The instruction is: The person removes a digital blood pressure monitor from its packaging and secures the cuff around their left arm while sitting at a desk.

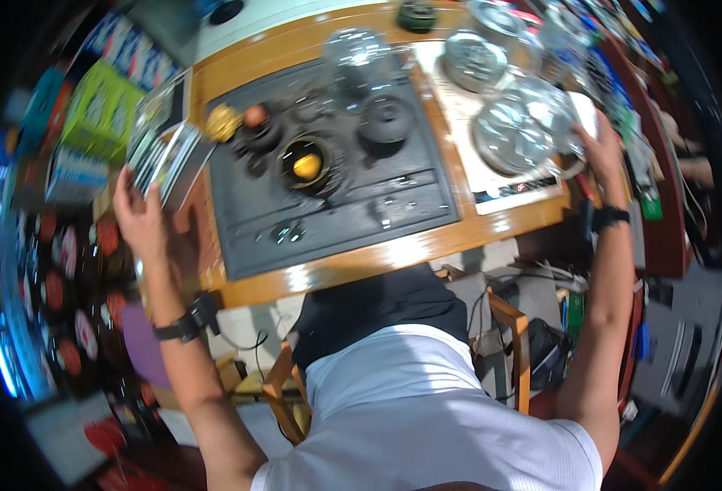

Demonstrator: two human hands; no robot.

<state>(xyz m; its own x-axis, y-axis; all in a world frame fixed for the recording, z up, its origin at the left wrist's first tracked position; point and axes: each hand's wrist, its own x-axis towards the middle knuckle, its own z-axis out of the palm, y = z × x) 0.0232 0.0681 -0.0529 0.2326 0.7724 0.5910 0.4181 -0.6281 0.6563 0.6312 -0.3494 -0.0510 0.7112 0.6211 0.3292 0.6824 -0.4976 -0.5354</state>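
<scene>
My left hand is at the near left end of a grey open box with thin flat items in it. Its fingers are apart, and blur hides whether they touch the box. On the right, my right hand has its thumb and fingers around a white object, too blurred to identify. Beside that hand a glass kettle stands on a white electric hob. Before me lies a dark tea tray, bearing a dark lidded teapot and a dark bowl with something yellow inside.
A clear glass vessel and a gold figurine stand on the tray. A second glass pot sits behind the kettle. A green carton is at left. The wooden table edge runs before my lap, near a chair arm.
</scene>
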